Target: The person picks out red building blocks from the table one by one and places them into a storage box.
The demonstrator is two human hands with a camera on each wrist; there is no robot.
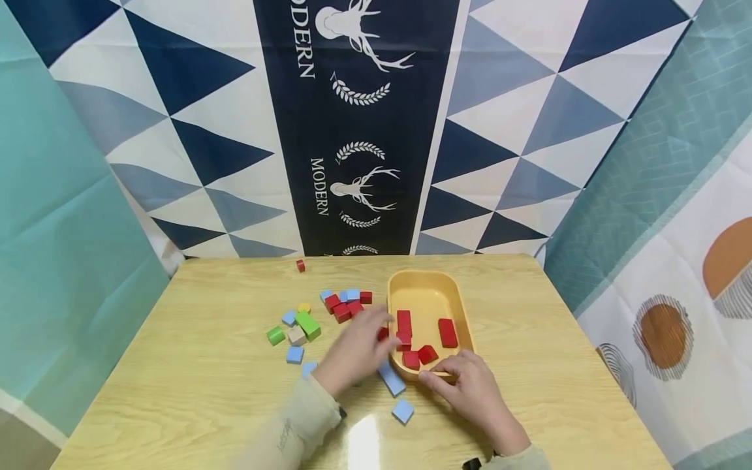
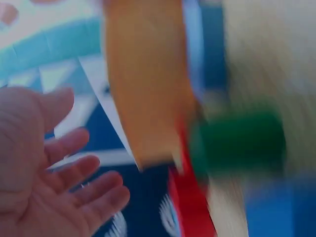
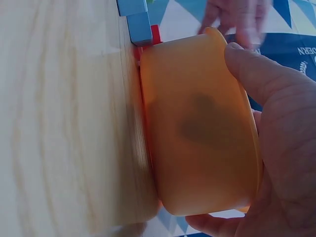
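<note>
A yellow-orange plastic tray (image 1: 425, 287) stands on the table with several red blocks (image 1: 448, 333) inside. My right hand (image 1: 472, 395) holds its near rim, thumb outside the wall; the right wrist view shows the tray's end wall (image 3: 202, 128) up close. At the tray's left side is my left hand (image 1: 361, 346), blurred, with fingers spread and nothing in them in the left wrist view. Beside that hand, a red block (image 1: 382, 333) and a long blue block (image 1: 390, 378) lie against the tray's outside. A green cylinder (image 2: 239, 143) shows below the left hand's side.
Left of the tray lie several red blocks (image 1: 342, 313) and blue blocks (image 1: 295, 354), a green block (image 1: 308, 324), a plain wooden block (image 1: 296, 336) and a yellow piece (image 1: 303, 307). A blue block (image 1: 403, 411) sits nearer me. A small red block (image 1: 301, 266) lies at the far edge.
</note>
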